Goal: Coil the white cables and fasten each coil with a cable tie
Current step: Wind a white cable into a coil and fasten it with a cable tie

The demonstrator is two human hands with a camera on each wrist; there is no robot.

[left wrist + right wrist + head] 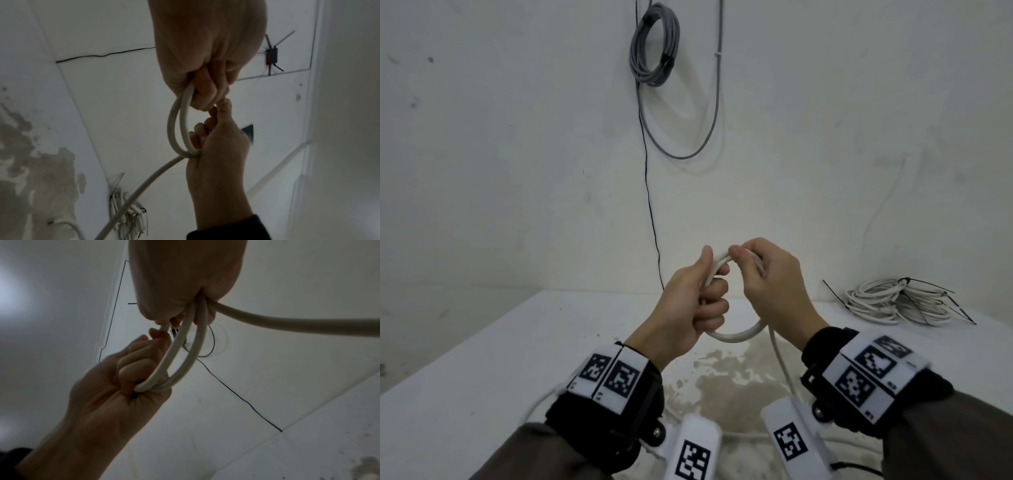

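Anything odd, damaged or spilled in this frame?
Yes: a brownish stain spreads over the white table under the hands, like a dried spill or worn coating. Otherwise, both the left hand and right hand grip the cable loop normally.

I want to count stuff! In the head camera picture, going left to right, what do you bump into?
Left hand → white cable loop held between both hands → right hand → tied cable bundle on the table.

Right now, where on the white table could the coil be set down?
The bare left half of the table is free. Crowded: the tied coils at the right rear, and the near middle under the hands, where the white cable trails.
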